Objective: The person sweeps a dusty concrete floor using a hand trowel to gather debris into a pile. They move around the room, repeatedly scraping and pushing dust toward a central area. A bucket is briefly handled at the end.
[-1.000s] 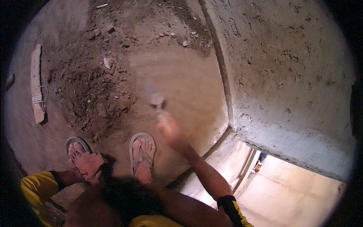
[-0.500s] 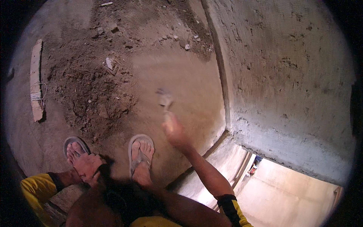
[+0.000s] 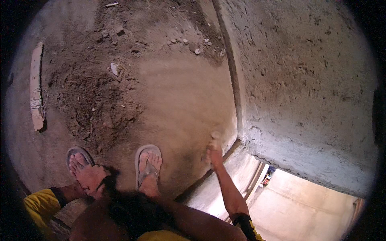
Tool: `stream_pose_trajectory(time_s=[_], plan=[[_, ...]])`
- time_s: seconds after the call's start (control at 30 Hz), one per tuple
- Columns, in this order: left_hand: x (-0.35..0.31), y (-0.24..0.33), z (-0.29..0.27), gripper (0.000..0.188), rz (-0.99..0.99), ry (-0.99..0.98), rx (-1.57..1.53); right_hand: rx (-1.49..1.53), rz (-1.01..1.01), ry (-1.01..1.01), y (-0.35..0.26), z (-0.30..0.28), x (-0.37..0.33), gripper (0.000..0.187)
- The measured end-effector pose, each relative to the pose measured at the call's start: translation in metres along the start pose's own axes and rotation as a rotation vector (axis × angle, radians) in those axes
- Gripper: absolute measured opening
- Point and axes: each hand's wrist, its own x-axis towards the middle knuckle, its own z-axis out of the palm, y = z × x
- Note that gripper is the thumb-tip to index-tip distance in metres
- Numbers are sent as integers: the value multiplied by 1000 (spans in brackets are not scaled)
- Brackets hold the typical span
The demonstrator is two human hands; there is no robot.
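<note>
My right hand (image 3: pixel 214 155) is low over the smooth floor (image 3: pixel 185 92), close to the foot of the wall. It is closed around the handle of a small hand tool (image 3: pixel 216 135), pale and blurred, whose exact kind I cannot make out. My left hand (image 3: pixel 93 180) hangs by my left foot, its fingers curled under. Whatever may be inside those fingers is hidden. A heap of loose brown soil (image 3: pixel 100 100) lies in front of my feet, left of the smooth patch.
A wooden board (image 3: pixel 36 80) wound with string lies at the left. Small stones (image 3: pixel 197 51) and a white fragment (image 3: pixel 114 69) are scattered in the dirt. A rough plastered wall (image 3: pixel 305 88) rises at the right, with a bright opening (image 3: pixel 305 201) below it. I wear grey flip-flops (image 3: pixel 139 160).
My right hand has swung right and nearer to me with the tool, from mid-floor to beside the wall's base. My left hand and both feet have stayed put.
</note>
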Motion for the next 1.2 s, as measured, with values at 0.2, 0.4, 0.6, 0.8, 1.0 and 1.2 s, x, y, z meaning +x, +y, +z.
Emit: stream_pose_trajectory(time_s=[0.2, 0.4, 0.6, 0.8, 1.0, 1.2], plan=[[11, -28, 18, 49, 251, 63, 94, -714, -699, -154, -21, 107, -42, 32], [-5, -19, 16, 60, 223, 104, 113, -826, -923, -96, -49, 88, -29, 27], [-21, -31, 52, 64, 222, 311, 183, -119, -162, 6, 3, -16, 44, 22], [-17, -30, 27, 64, 165, -31, 8, -561, -755, -220, -43, 132, -15, 40], [-9, -24, 56, 58, 105, 193, 5, -579, -606, -375, -159, 204, -79, 48], [-28, 1, 46, 63, -143, 223, 30, -153, -230, -124, -184, 147, 17, 25]])
